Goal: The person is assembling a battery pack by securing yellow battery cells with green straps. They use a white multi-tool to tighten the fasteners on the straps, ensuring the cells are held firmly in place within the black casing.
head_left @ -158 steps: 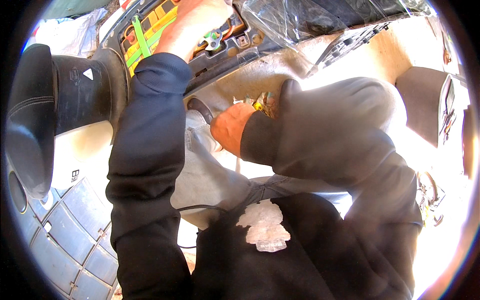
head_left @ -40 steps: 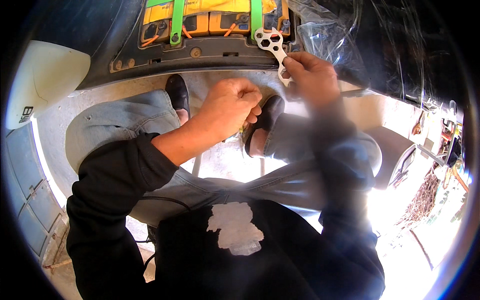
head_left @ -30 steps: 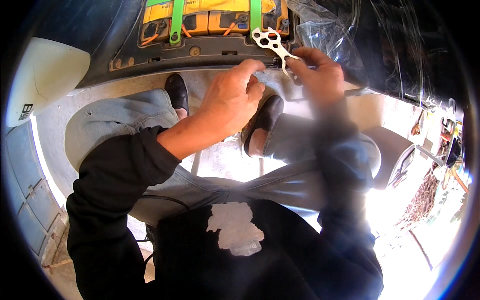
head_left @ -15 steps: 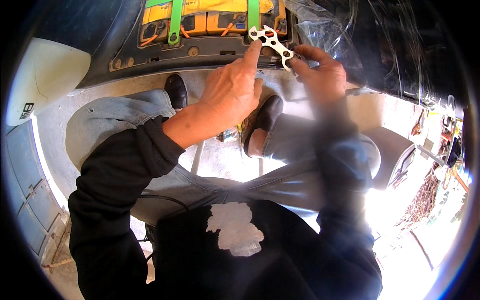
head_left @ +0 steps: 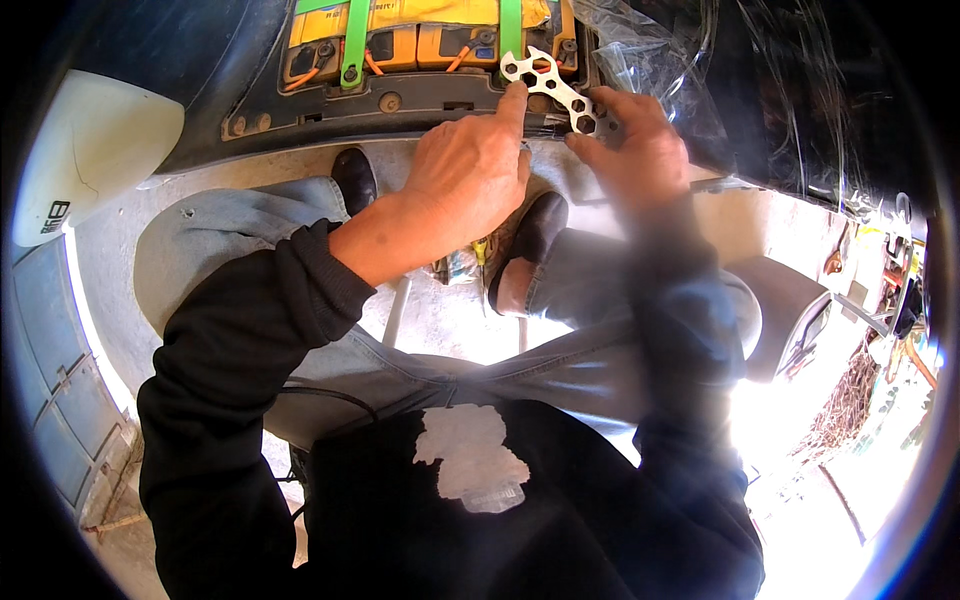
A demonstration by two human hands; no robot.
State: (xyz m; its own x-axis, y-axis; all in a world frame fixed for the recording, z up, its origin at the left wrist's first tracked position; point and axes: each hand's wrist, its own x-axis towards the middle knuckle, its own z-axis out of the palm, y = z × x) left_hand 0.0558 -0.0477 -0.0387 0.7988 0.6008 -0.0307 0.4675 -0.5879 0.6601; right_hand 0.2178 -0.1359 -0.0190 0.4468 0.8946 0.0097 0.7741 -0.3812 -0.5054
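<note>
A flat silver multi-hole wrench [head_left: 552, 90] lies slantwise at the front edge of a battery compartment. Its far left end is over the foot of the right green strap [head_left: 510, 30], where a bolt seems to sit. My left hand [head_left: 465, 175] reaches out its index finger, the tip touching the wrench near that end; its other fingers are curled, holding nothing. The wrench's near right end lies between the thumb and fingers of my right hand [head_left: 640, 150], which is partly blurred. Behind the wrench are yellow-orange batteries [head_left: 400, 48] with orange cables.
Another green strap [head_left: 354, 45] crosses the batteries at left. Clear plastic film [head_left: 655, 60] covers the dark panel at right. A pale rounded part [head_left: 95, 150] juts in at far left. Below are my knees, shoes [head_left: 540, 225] and a concrete floor [head_left: 440, 330].
The wrench's right end has swung slightly, and my right thumb and fingers have spread a little around it. My left index finger stays near the other end.
</note>
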